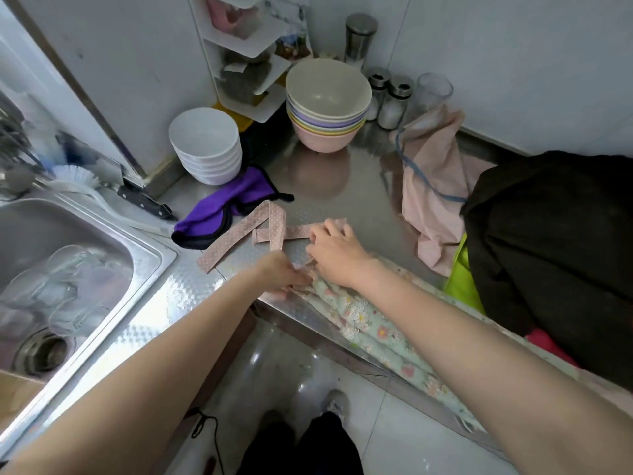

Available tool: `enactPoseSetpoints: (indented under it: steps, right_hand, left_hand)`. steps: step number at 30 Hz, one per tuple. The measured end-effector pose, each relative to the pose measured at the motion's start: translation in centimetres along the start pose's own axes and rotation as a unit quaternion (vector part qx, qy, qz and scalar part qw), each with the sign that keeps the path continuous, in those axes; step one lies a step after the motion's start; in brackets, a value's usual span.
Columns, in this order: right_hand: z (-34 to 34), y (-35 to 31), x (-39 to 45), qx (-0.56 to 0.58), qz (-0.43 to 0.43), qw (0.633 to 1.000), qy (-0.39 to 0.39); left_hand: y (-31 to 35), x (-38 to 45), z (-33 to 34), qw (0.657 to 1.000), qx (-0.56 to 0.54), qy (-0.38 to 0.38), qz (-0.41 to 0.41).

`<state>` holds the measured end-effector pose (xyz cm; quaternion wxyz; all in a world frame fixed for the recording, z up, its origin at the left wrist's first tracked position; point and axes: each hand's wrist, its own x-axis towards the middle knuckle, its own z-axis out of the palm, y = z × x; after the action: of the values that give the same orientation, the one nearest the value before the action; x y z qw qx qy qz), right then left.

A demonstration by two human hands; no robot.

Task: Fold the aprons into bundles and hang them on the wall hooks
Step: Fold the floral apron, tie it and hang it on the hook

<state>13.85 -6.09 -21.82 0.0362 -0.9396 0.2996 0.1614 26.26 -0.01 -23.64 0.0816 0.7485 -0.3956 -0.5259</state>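
Mid-frame on the steel tabletop, my left hand pinches the gathered end of the floral apron, which lies rolled along the tabletop's front edge toward lower right. My right hand, fingers curled, grips its pink dotted strap, looped just left.

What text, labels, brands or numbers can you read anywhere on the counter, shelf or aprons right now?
None can be read.
Packets on the white corner shelf: printing there is too blurred to read.
Floral apron, polka-dot strap, shakers, steel canister: no lettering visible.
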Motion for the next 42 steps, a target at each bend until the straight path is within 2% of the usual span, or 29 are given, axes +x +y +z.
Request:
enactPoseSetpoints:
  steps: [2,4,5,7,9,12,15,16,18,19,20,23,24,26,29,32,35,38,39,40,42]
  right_hand:
    - [0.3,0.6,-0.6,0.078,0.032,0.995,0.053]
    - [0.8,2.3,-0.9,0.190,0.130,0.967,0.107]
    - [1.1,3.5,-0.9,0.268,0.195,0.939,0.092]
    - [1.9,5.6,-0.9,0.427,0.268,0.863,-0.024]
    - [1.9,6.3,-1.0,0.515,0.254,0.813,-0.099]
    - [0.6,6.6,-0.9,0.602,0.234,0.754,-0.119]
    - [-2.3,8.3,-1.4,0.640,0.207,0.720,-0.173]
    - [-3.2,9.2,-1.6,0.651,0.211,0.711,-0.163]
    - [-5.0,11.5,-2.4,0.685,0.233,0.685,-0.085]
    - [-5.6,12.6,-2.8,0.701,0.245,0.668,-0.043]
    - [-6.2,13.7,-3.2,0.717,0.255,0.648,-0.009]
    - [-7.1,16.5,-4.1,0.745,0.275,0.605,0.066]
    - [-7.2,17.5,-4.3,0.752,0.279,0.592,0.085]
    - [-7.3,19.3,-4.6,0.761,0.283,0.572,0.121]
    - [-7.5,22.6,-4.8,0.763,0.292,0.554,0.163]
    - [-7.5,25.2,-4.4,0.771,0.298,0.522,0.208]
    - [-7.1,26.7,-3.6,0.765,0.305,0.503,0.261]
    - [-7.3,29.2,-3.1,0.763,0.322,0.455,0.329]
    - [-7.3,30.0,-3.0,0.754,0.337,0.452,0.336]
    - [-7.1,30.6,-3.0,0.739,0.360,0.466,0.328]
    - [-6.0,30.6,-3.7,0.684,0.413,0.530,0.283]
  left_hand:
    - [0.0,0.4,0.6,0.998,0.048,0.029,-0.002]
    - [0.0,0.3,0.6,0.994,0.105,0.030,-0.003]
    - [-0.2,0.2,0.6,0.992,0.120,0.031,0.000]
    - [-0.3,0.0,0.6,0.990,0.134,0.043,0.019]
    - [-0.4,-0.4,0.6,0.991,0.120,0.055,0.039]
    - [-0.8,-0.8,-0.1,0.995,0.051,0.034,0.084]
    - [0.1,-0.7,-1.4,0.982,-0.125,-0.011,0.139]
    - [0.7,-0.6,-1.7,0.966,-0.209,-0.012,0.149]
    - [2.6,0.0,-1.7,0.914,-0.378,0.010,0.149]
    - [3.7,0.4,-1.5,0.893,-0.430,0.008,0.134]
    - [4.9,0.6,-1.0,0.888,-0.445,-0.018,0.116]
    - [9.0,0.9,1.9,0.926,-0.339,-0.133,0.105]
    - [10.4,1.1,3.0,0.931,-0.319,-0.143,0.105]
    - [12.7,1.6,4.6,0.927,-0.334,-0.125,0.117]
    - [15.7,2.9,5.6,0.909,-0.371,-0.138,0.131]
    - [17.8,4.0,6.3,0.921,-0.339,-0.120,0.150]
    - [19.9,5.4,6.3,0.939,-0.281,-0.020,0.198]
    - [21.6,7.6,5.3,0.935,-0.257,0.089,0.225]
    - [21.9,8.3,4.9,0.939,-0.255,0.096,0.211]
    - [22.0,8.8,4.6,0.948,-0.242,0.086,0.187]
    - [21.5,8.3,4.8,0.973,-0.203,0.020,0.111]
